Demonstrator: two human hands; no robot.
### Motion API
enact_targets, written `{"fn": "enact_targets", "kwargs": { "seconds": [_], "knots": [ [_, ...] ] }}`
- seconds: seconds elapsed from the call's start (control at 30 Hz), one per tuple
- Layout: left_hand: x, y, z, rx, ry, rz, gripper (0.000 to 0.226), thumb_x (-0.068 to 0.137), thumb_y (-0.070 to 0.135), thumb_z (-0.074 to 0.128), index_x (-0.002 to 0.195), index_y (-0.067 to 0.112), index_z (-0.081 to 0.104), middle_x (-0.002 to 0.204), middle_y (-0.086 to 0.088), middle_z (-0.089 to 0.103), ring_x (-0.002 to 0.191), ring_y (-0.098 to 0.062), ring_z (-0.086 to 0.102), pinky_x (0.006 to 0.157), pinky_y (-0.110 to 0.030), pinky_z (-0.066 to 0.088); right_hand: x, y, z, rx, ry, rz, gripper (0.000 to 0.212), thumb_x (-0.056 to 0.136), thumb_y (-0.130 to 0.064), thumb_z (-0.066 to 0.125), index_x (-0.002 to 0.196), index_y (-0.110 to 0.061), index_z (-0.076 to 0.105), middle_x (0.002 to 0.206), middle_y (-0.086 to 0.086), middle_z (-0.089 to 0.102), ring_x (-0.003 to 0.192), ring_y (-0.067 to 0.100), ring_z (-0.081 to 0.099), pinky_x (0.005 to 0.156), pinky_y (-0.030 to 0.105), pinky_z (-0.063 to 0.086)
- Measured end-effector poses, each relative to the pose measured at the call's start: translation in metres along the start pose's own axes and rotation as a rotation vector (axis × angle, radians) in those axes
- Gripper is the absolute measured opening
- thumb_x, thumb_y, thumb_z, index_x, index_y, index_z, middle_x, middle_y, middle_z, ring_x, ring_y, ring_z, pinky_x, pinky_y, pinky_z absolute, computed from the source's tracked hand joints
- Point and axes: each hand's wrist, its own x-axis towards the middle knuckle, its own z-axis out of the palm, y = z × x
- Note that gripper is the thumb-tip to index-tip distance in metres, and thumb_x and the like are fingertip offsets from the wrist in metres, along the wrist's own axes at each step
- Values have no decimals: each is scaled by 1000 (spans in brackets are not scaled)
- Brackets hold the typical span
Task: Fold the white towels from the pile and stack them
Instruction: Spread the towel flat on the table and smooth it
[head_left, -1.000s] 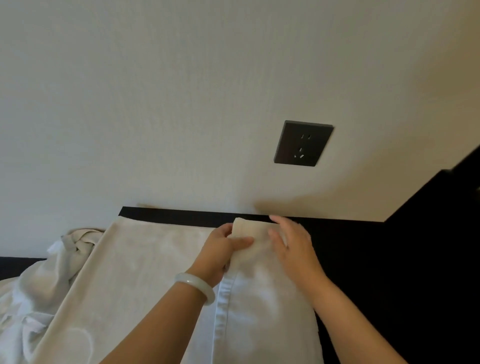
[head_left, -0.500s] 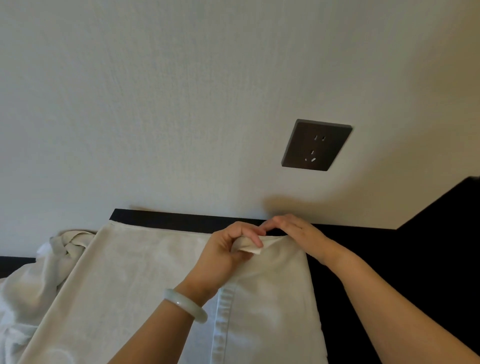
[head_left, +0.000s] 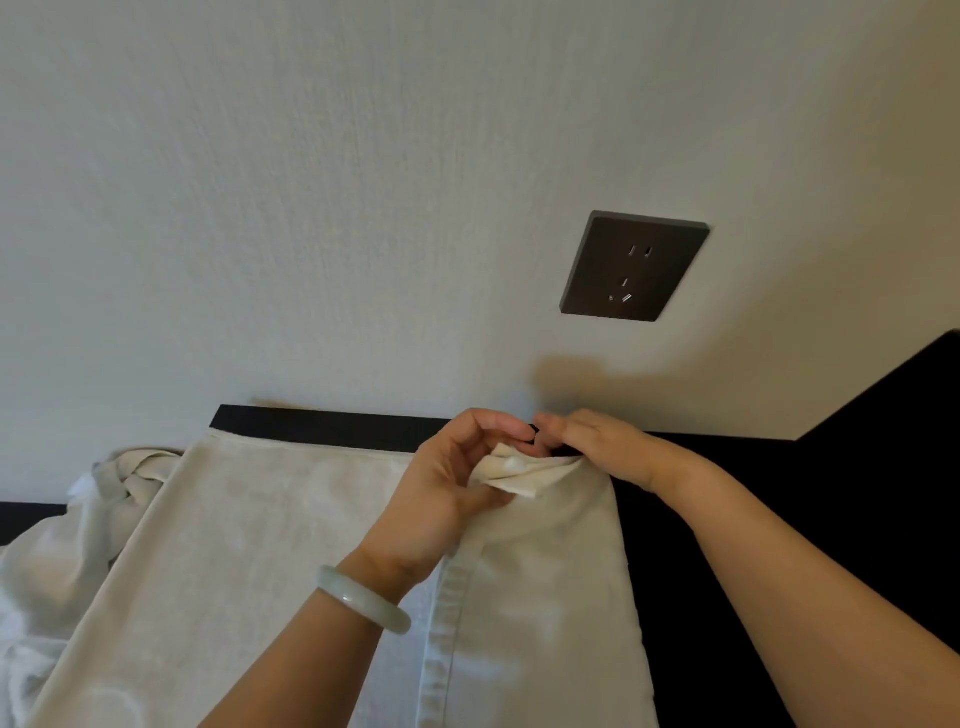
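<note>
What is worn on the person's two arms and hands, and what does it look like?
Both forearms are bare, with no sleeves in view, and neither hand is gloved. The left hand has a smooth, rounded, pale whitish-green bangle around its wrist. The right hand shows no bracelet or watch at the wrist.

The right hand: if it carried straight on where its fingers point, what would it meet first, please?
Probably the left hand: the right hand points at its fingertips, just over the towel both hold; depth is unclear.
</note>
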Motion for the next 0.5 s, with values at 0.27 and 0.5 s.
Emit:
{"fn": "enact_targets", "kwargs": {
  "seconds": [0.27, 0.5],
  "knots": [
    [3, -16, -14, 210, 409, -360, 39, 82, -7, 68, 113, 15, 61, 111, -9, 67, 103, -30, 65, 89, -46, 57, -3, 29, -4, -52, 70, 177, 42, 96, -61, 40, 86, -36, 72, 98, -21, 64, 107, 4, 55, 93, 14, 37],
    [8, -6, -1, 414, 399, -226, 32, 76, 2, 77, 98, 24, 66, 95, 2, 69, 89, -18, 66, 75, -30, 58, 1, 7, 6, 61, 62, -69, 38, 101, -48, 44, 104, -23, 73, 104, -1, 73, 104, 14, 66, 87, 19, 46]
  ]
}}
